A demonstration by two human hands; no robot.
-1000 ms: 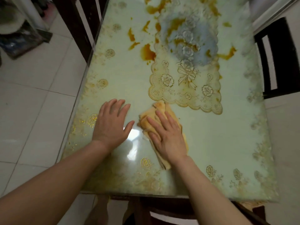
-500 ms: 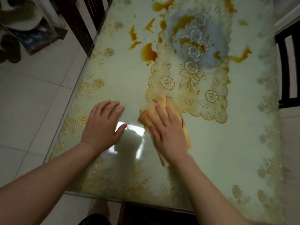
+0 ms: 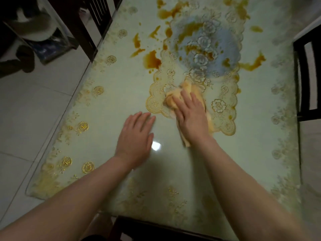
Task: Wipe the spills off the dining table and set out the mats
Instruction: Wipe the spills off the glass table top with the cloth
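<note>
Right hand (image 3: 191,119): my fingers flat, pressing the cloth (image 3: 186,94) onto the mat (image 3: 224,105).
Left hand (image 3: 136,134): fingers spread on the table (image 3: 111,105).
Done: near end looks clean.
Left: brown spills (image 3: 152,60) far, mat unplaced.

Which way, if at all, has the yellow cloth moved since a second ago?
Yes. The cloth, pressed under the right hand, has slid away from the person, further onto the near end of the lace mat.

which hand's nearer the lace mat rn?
Right. The right hand presses the cloth onto the mat at its near left corner; the left hand rests flat on the table beside that corner, off the mat.
</note>
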